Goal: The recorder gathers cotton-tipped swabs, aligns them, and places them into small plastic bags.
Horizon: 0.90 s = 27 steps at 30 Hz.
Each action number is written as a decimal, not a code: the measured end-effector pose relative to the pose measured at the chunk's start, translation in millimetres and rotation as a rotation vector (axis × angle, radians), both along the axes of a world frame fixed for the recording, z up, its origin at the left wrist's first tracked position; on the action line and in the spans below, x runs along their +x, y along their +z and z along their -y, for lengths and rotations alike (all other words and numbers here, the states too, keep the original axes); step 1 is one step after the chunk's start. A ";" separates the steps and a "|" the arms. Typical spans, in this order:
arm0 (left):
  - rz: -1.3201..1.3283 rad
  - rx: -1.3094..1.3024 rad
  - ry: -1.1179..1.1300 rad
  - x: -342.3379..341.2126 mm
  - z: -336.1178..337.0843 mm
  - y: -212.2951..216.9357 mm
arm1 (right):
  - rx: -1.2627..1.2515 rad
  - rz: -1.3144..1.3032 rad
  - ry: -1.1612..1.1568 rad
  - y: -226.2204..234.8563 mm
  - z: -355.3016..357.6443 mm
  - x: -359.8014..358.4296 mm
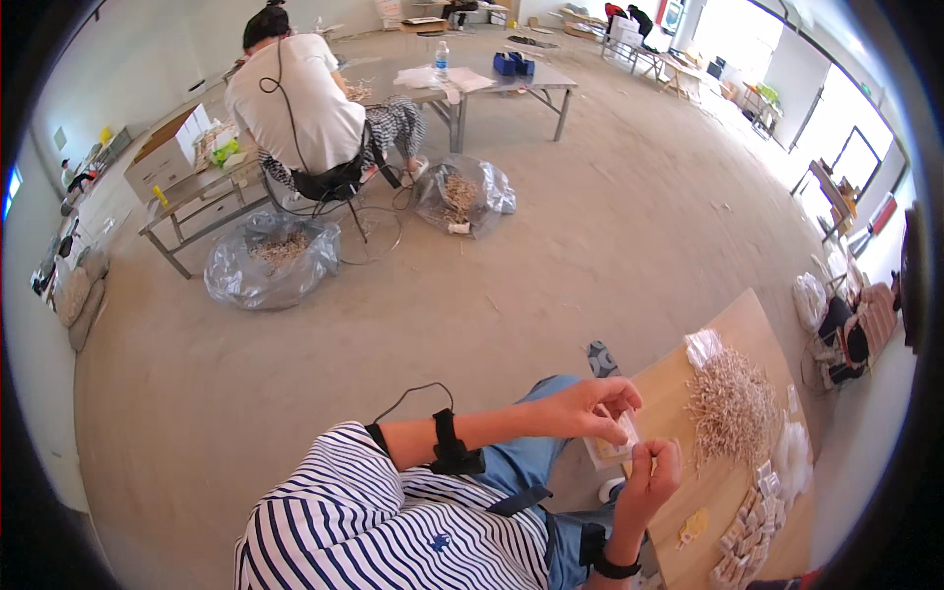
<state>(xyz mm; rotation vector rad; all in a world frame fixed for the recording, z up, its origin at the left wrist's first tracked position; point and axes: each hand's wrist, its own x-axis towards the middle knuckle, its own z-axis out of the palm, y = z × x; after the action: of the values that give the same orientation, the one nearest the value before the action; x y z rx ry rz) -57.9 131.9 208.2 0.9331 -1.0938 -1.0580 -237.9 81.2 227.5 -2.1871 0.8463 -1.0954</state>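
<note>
My left hand (593, 407) reaches across in front of me, its fingers curled toward the thumb. Close beside it, my right hand (655, 474) is raised with thumb and fingers pinched together. Anything held in either hand is too small to make out. Behind and below the fingers, a pale, partly clear tray or packet (602, 452) shows at the table's edge, mostly hidden. On the wooden table (669, 388) to the right lies a large heap of thin pale sticks, like cotton swabs (733, 408). Nearer me are several small white filled packets (752, 531).
A yellowish piece (693, 526) and clear plastic bags (793, 452) lie on the table; a white packet (703, 347) sits behind the heap. Across the room, a seated person (300, 103) works at a metal table (492, 87), near two plastic bags of sticks (258, 280).
</note>
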 end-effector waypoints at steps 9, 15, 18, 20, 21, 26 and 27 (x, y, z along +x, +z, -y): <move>0.064 0.124 -0.270 -5.2 7.9 -38.8 | 0.272 0.110 -0.019 -13.6 9.2 -7.2; -0.015 0.223 -0.279 -1.8 8.5 -35.6 | 0.209 0.155 0.022 -2.3 25.6 -9.4; 0.011 0.224 -0.285 -5.8 11.2 -34.2 | 0.200 0.118 0.090 -0.1 29.4 -7.8; 0.012 0.258 -0.288 -9.4 11.0 -28.9 | 0.237 0.084 0.140 -3.2 30.3 -10.0; 0.019 0.284 -0.269 -10.8 11.7 -27.8 | 0.266 0.080 0.128 -2.7 29.9 -11.2; 0.063 0.307 -0.312 -11.4 14.7 -29.5 | 0.280 0.086 0.128 -2.9 32.4 -15.7; 0.080 0.307 -0.304 -11.9 15.1 -28.5 | 0.291 0.101 0.134 -3.0 32.8 -16.2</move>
<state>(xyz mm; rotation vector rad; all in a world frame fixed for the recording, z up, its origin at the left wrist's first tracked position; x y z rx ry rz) -69.8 116.8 179.7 1.0800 -1.1848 -1.4798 -254.1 48.4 224.5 -1.9019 0.7517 -0.9449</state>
